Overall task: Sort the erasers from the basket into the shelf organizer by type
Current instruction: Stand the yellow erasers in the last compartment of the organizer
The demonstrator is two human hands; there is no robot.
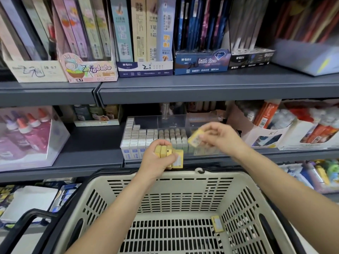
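From the head camera, your left hand (156, 160) is raised just above the far rim of the basket (183, 176). Its fingers are curled tight round a bundle of yellow erasers (167, 153), packed side by side and standing on end. The outermost one, at the right of the bundle, shows a pale label.

Your right hand (222, 138) is higher and further right, in front of the organizer (161, 122), and it is blurred. Its thumb and fingertips pinch a single yellow eraser (194, 139), tilted with its labelled face towards you. The other fingers are loosely bent. The two hands are near each other but apart.

The organizer is a clear tray on the middle shelf (91, 145), straight ahead of the basket. Its left part holds rows of white erasers (136, 142) standing upright. Just right of them are rows of grey-green erasers (174, 137). You cannot tell what lies in the right end of the tray, because your right hand covers it.

One more yellow eraser (217, 224) lies on the slatted floor of the basket, near its right wall.

A clear box of bottles with orange caps (27, 136) sits at the left of the same shelf. On the upper shelf (201, 88) stand printed display boxes (145, 68) of stationery.
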